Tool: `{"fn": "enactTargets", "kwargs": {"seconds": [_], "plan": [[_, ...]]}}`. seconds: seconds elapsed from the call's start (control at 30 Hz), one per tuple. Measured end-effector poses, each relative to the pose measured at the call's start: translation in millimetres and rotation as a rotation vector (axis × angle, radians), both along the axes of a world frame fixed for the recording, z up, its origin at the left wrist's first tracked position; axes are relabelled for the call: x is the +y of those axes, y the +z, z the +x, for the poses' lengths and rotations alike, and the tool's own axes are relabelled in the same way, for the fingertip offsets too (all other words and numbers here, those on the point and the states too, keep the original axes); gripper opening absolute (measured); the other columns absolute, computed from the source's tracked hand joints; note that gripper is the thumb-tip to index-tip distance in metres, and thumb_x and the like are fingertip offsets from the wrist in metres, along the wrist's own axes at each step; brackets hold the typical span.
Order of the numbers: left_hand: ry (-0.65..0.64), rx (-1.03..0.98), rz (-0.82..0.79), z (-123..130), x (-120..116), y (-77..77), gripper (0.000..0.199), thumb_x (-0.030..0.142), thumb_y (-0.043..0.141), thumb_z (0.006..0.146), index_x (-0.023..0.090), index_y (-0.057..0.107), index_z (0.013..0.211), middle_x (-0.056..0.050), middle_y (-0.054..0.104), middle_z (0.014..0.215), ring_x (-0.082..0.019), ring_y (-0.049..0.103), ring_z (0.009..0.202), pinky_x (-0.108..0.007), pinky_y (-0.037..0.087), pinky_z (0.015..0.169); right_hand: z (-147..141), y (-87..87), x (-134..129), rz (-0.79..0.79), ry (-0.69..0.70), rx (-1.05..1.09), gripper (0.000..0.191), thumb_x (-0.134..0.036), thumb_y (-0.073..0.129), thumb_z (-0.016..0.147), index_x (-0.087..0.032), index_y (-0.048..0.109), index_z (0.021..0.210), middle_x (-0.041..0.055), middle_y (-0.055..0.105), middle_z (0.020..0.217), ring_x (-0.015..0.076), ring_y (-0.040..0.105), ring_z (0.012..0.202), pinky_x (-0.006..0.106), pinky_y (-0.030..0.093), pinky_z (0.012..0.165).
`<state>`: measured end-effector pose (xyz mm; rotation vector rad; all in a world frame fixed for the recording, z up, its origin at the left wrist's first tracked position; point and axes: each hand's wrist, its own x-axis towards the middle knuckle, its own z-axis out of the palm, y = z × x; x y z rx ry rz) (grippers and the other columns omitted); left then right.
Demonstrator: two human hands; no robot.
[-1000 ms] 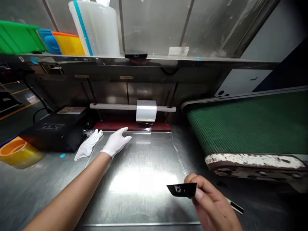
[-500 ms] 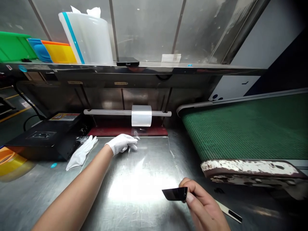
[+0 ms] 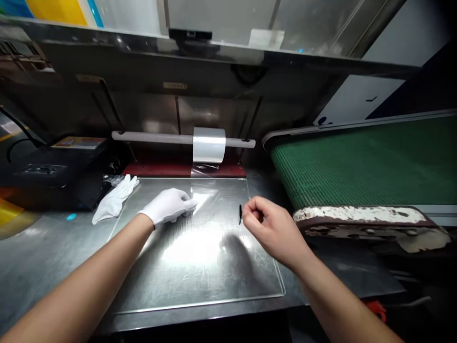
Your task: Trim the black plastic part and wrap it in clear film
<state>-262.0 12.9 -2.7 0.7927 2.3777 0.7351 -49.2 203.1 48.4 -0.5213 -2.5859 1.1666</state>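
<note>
My left hand, in a white glove, is closed with its fingertips pinched at the edge of a clear film strip. The strip runs down from a film roll on a white rod. To the right, my bare right hand grips a small flat black piece, turned nearly edge-on. Its exact kind does not show. Both hands are above a clear sheet lying on the metal bench.
A spare white glove lies left, beside a black box-shaped device. A green conveyor belt with a chipped end stands at right. Across the back runs a metal shelf bearing a flat black object.
My right hand has moved forward and left with the black piece, which has turned edge-on. More film now shows stretched between the roll and my left hand. The view has tilted downward.
</note>
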Motion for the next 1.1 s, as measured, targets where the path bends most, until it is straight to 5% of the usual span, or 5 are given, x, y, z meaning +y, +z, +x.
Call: {"fn": "enactTargets", "kwargs": {"seconds": [0.2, 0.37, 0.67, 0.87, 1.1], "plan": [[-0.136, 0.534, -0.024, 23.4, -18.1, 5.9, 0.028, 0.043, 0.051, 0.1, 0.024, 0.071, 0.107, -0.012, 0.072, 0.112, -0.035, 0.065, 0.099, -0.043, 0.045, 0.08, -41.4, 8.8, -0.1, 0.238, 0.0, -0.029, 0.009, -0.022, 0.059, 0.084, -0.022, 0.06, 0.075, -0.0029, 0.063, 0.074, 0.0144, 0.053, 0.066, 0.03, 0.037, 0.068], [-0.438, 0.587, 0.015, 56.9, -31.6, 2.7, 0.028, 0.026, 0.045, 0.104, 0.024, 0.07, 0.094, -0.008, 0.069, 0.098, -0.029, 0.063, 0.089, -0.043, 0.05, 0.08, -59.7, 1.7, -6.6, 0.333, 0.029, -0.124, 0.011, -0.023, 0.058, 0.084, -0.022, 0.058, 0.074, -0.0019, 0.065, 0.077, 0.0154, 0.054, 0.069, 0.03, 0.035, 0.065], [-0.329, 0.612, 0.102, 45.7, -97.5, -3.4, 0.039, 0.013, 0.044, 0.098, 0.024, 0.07, 0.124, -0.007, 0.074, 0.122, -0.027, 0.068, 0.108, -0.046, 0.057, 0.096, -115.9, -9.5, -34.9, 0.525, 0.237, -0.325, 0.015, -0.029, 0.056, 0.085, -0.022, 0.063, 0.073, 0.0035, 0.069, 0.076, 0.0208, 0.058, 0.07, 0.033, 0.034, 0.059], [-0.236, 0.459, 0.161, 79.2, -141.4, -13.4, 0.037, 0.033, 0.048, 0.105, 0.038, 0.059, 0.14, 0.001, 0.067, 0.138, -0.022, 0.064, 0.125, -0.038, 0.055, 0.109, -148.2, -17.7, -66.6, 0.671, 0.393, -0.503, 0.017, -0.028, 0.06, 0.082, -0.02, 0.066, 0.069, 0.0098, 0.066, 0.072, 0.0256, 0.063, 0.07, 0.034, 0.039, 0.059], [-0.2, 0.259, 0.305, 104.3, -158.5, -23.2, 0.049, 0.028, 0.059, 0.094, 0.045, 0.062, 0.14, 0.002, 0.075, 0.129, -0.031, 0.072, 0.121, -0.041, 0.067, 0.1, -164.4, -21.7, -92.4, 0.763, 0.417, -0.632, 0.016, -0.026, 0.065, 0.084, -0.016, 0.073, 0.076, 0.0133, 0.066, 0.076, 0.0326, 0.069, 0.083, 0.04, 0.052, 0.07]]}}
